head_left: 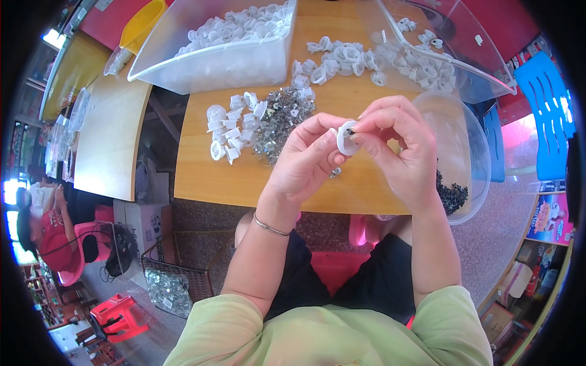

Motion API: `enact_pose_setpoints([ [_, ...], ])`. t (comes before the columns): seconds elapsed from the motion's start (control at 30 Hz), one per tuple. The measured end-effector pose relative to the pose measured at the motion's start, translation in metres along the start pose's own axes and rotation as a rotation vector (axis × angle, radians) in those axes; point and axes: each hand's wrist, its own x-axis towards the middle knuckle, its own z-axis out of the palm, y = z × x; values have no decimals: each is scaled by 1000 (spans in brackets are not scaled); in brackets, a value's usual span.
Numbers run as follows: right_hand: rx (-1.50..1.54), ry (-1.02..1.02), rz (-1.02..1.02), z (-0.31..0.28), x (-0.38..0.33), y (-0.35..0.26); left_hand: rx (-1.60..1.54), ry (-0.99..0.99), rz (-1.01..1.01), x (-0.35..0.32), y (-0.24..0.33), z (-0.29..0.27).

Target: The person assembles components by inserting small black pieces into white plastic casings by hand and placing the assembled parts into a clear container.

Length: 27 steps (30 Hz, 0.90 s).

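Observation:
Above the wooden table, my left hand point(303, 149) pinches a round white plastic cap point(346, 139) by its edge. My right hand point(400, 139) is closed at the cap's opening, its thumb and forefinger pressed around a small dark piece point(351, 130) there. How far the dark piece sits inside the cap I cannot tell. Just left of my left hand lie a pile of small metallic clips point(278, 125) and several loose white caps point(232, 131). To the right of my right hand, a round clear tub point(479, 146) holds small black parts point(452, 196).
A large translucent bin point(210, 70) full of white parts stands at the back left. Another clear bin point(482, 82) is tipped at the back right, white parts point(421, 70) spilling from it. A wicker basket point(198, 277) is on the floor at left. One person point(58, 238) sits far left.

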Motion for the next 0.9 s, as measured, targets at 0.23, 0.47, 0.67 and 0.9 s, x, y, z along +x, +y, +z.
enact_pose_setpoints([
  [0.23,-19,-6,21,0,0,0,-13,-13,-14,0,1,0],
  [0.47,37,-7,65,0,-1,3,-39,2,-30,0,-1,2],
  [0.67,226,-39,157,1,-2,7,-24,17,-43,-1,-1,1],
  [0.9,327,-43,234,4,-3,8,-35,41,-54,-2,1,3],
])
